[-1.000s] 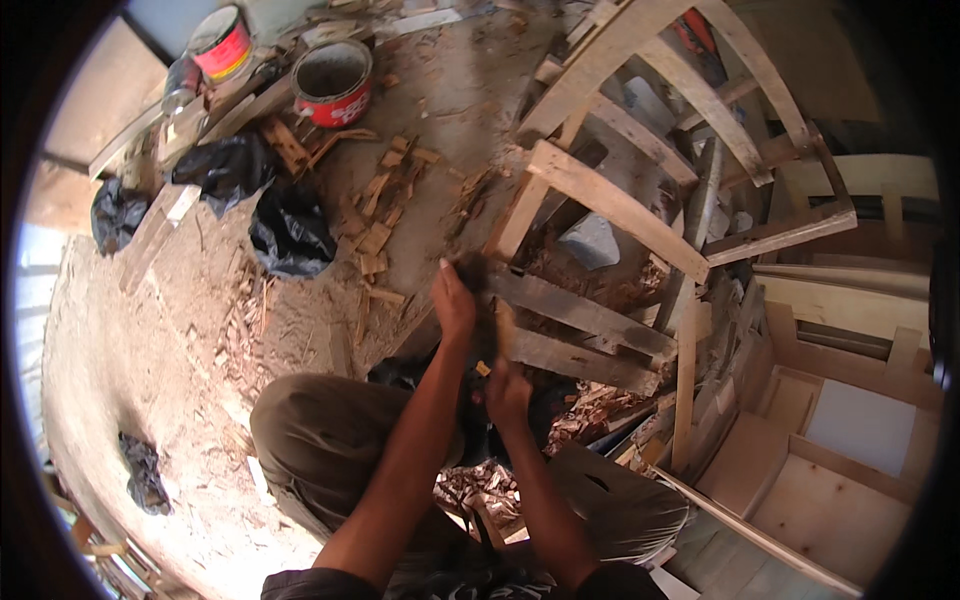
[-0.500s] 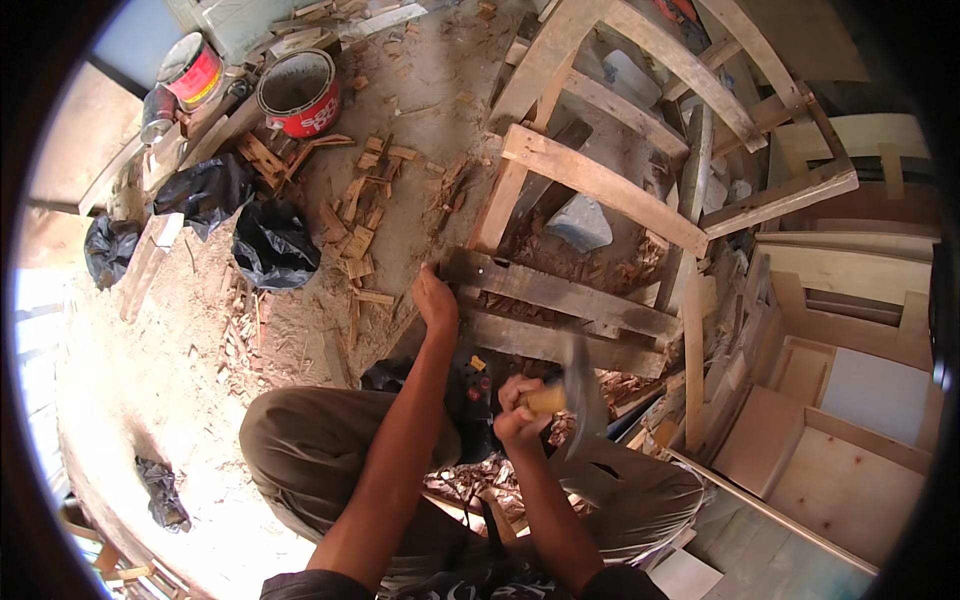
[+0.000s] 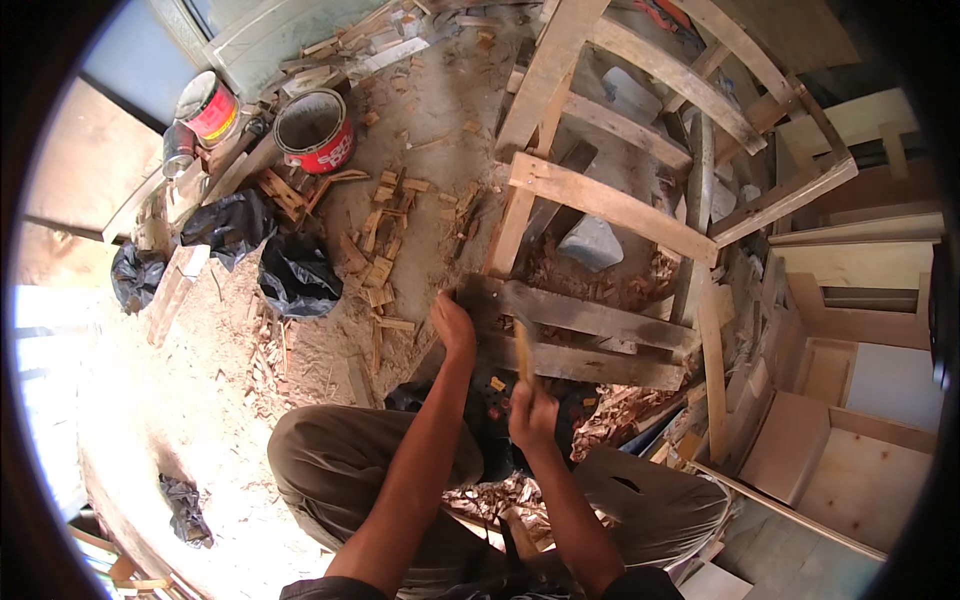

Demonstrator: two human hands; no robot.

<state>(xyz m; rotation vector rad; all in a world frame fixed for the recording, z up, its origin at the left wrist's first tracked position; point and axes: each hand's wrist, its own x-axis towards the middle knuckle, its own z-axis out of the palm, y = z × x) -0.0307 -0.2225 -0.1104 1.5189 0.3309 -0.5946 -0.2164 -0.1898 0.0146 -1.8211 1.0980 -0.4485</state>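
My left hand [image 3: 455,325] is closed around the left end of a dark weathered plank [image 3: 590,308], part of a slatted wooden piece lying in front of me. My right hand [image 3: 532,415] grips a hammer by its yellowish wooden handle [image 3: 523,352]. The hammer's head is smeared by motion and lies over the dark plank, a little right of my left hand. Whether it touches the wood I cannot tell. Below the dark plank runs a second, parallel slat [image 3: 590,360].
A wooden frame [image 3: 615,205] stands beyond the planks. Black plastic bags [image 3: 298,275], a red paint bucket [image 3: 318,158] and wood scraps [image 3: 382,270] lie to the left. Wood chips [image 3: 625,420] cover the ground near my knees. Pale wooden cabinet parts [image 3: 860,440] fill the right side.
My right hand has swung the hammer from low on the right up and forward to the dark plank. My left hand keeps its hold on the plank's end. The whole view has shifted slightly.
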